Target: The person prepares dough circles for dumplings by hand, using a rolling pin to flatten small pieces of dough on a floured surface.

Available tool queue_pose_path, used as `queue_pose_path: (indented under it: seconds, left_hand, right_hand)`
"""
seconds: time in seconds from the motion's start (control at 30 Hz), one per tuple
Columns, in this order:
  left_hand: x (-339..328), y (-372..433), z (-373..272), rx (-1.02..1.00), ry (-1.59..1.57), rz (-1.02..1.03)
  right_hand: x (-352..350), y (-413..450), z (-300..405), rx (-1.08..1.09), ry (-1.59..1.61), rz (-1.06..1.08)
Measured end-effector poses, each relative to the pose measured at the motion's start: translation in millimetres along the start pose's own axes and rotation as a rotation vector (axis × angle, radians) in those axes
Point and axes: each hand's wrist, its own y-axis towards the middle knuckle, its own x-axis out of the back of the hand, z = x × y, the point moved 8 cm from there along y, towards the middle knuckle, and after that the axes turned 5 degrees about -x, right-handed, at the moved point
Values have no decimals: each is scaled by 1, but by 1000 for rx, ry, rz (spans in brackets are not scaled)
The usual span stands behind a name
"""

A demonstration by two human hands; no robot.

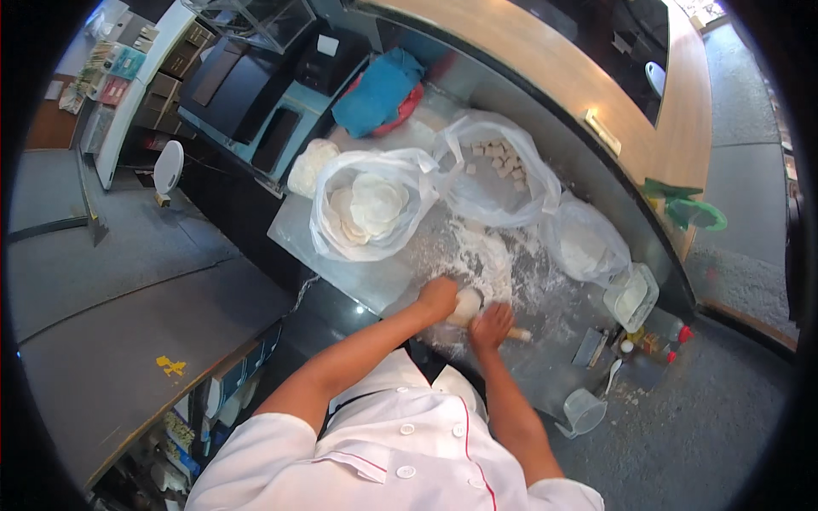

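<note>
A small round of pale dough (470,301) lies on the floured metal worktop (409,255) near its front edge. Across it rests a wooden rolling pin (521,334), whose right end sticks out past my right hand (491,326). My left hand (438,299) is closed at the pin's other end, to the left of the dough. The fingers of my right hand are curled over the pin. Beyond my hands, loose white flour (489,262) is spread in a thick patch. Flat dough rounds (377,201) lie stacked in an open plastic bag (326,236).
Behind the flour, another open plastic bag (457,198) holds small dough pieces (505,160). A bag of flour (583,249) and a plastic tub (631,300) stand at the right. Nearer are a clear measuring jug (584,414) and a white spoon (613,375). A blue cloth (377,92) lies at the back.
</note>
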Motion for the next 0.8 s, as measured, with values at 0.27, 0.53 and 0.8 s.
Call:
queue_pose_path:
  seconds: [0.27, 0.53, 0.8]
  left_hand:
    - [35, 0, 3, -129, -201, -353]
    - [151, -57, 81, 180, -821, -710]
    - [238, -67, 86, 76, -170, -1067]
  right_hand:
    - [-34, -18, -31, 24, 9, -204]
    - [-6, -7, -15, 50, -19, -237]
    - [29, -10, -4, 135, 2, -452]
